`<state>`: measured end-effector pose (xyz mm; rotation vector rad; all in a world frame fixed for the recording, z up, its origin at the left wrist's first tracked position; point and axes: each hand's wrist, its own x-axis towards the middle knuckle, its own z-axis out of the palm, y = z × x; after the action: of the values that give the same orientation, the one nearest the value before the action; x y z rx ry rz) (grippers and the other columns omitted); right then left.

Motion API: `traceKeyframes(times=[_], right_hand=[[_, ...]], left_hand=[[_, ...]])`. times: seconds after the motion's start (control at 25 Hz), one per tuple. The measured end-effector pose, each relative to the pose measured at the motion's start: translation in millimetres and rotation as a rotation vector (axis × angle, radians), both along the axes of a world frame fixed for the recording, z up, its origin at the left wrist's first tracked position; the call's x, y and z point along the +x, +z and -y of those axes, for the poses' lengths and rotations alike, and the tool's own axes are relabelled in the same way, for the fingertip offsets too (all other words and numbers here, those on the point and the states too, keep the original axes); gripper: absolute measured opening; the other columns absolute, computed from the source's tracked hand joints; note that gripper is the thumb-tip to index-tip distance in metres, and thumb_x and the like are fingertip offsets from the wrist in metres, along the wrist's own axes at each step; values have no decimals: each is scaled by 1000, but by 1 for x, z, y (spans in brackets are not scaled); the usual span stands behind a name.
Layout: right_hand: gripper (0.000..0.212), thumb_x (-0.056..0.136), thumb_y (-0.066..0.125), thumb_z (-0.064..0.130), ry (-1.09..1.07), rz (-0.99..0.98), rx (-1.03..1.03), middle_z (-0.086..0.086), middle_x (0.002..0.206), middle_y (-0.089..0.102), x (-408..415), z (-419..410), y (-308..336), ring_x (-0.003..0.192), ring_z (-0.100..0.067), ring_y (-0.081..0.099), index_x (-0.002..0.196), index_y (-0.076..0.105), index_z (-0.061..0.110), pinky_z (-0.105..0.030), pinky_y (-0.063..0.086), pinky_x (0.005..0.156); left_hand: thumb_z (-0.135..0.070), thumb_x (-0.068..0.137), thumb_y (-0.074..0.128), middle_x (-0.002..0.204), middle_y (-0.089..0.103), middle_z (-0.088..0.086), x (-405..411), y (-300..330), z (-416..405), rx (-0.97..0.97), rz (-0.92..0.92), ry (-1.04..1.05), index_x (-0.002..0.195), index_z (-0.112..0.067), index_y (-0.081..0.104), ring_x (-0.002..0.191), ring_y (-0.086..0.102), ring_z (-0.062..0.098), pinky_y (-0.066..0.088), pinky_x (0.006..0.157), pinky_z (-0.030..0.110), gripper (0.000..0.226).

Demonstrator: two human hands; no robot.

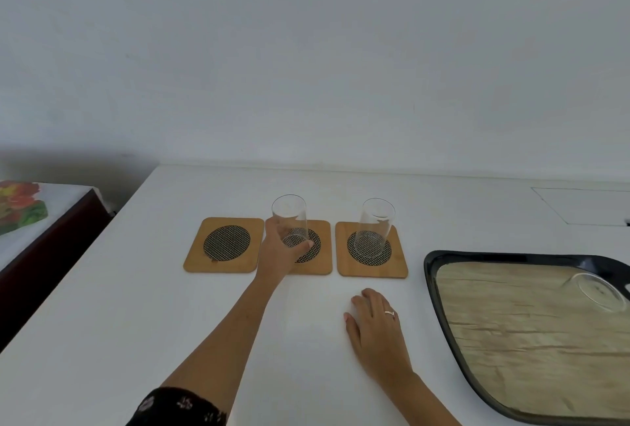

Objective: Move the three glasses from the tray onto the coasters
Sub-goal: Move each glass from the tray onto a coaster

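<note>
Three square wooden coasters with dark mesh centres lie in a row on the white table. The left coaster (224, 245) is bare. My left hand (281, 248) grips a clear glass (289, 217) low on its side; the glass stands over the middle coaster (320, 255). A second clear glass (375, 228) stands upright on the right coaster (371, 251). A third glass (596, 292) is on the black-rimmed tray (439, 292) at the right edge. My right hand (375, 320), wearing a ring, rests flat on the table, holding nothing.
The white table (136, 323) ends at a wall behind the coasters. A dark-edged piece of furniture (51, 238) with a flowered cloth stands to the left. A rectangular inset panel (586, 204) marks the table's far right.
</note>
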<state>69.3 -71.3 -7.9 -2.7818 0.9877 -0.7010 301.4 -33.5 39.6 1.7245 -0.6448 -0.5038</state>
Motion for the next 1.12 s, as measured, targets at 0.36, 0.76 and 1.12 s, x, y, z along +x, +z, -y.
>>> traceKeyframes(times=[0.36, 0.76, 1.12], right_hand=[[26, 83, 67, 23, -5, -48, 7, -14, 113, 64, 1, 2, -3, 106, -31, 62, 104, 64, 9, -41, 55, 82], [28, 85, 65, 23, -4, -63, 20, -14, 120, 64, 0, 0, -2, 114, -30, 60, 109, 64, 8, -40, 53, 88], [49, 99, 40, 29, 16, -152, 143, -11, 151, 35, 2, -1, -4, 141, -26, 29, 142, 37, 6, -39, 16, 115]], left_hand=[[-25, 64, 86, 108, 57, -12, 2, -14, 10, -4, 47, 26, 117, -26, 40, 106, 55, 8, 42, 84, 20, 70], [-20, 67, 84, 136, 45, 6, -15, -13, -2, -39, 92, 90, 140, -20, 20, 126, 43, 16, 38, 102, 33, 96], [-11, 84, 57, 131, 55, 8, -97, -42, -65, 174, 584, -42, 121, -12, 54, 125, 47, 26, 38, 104, 34, 38]])
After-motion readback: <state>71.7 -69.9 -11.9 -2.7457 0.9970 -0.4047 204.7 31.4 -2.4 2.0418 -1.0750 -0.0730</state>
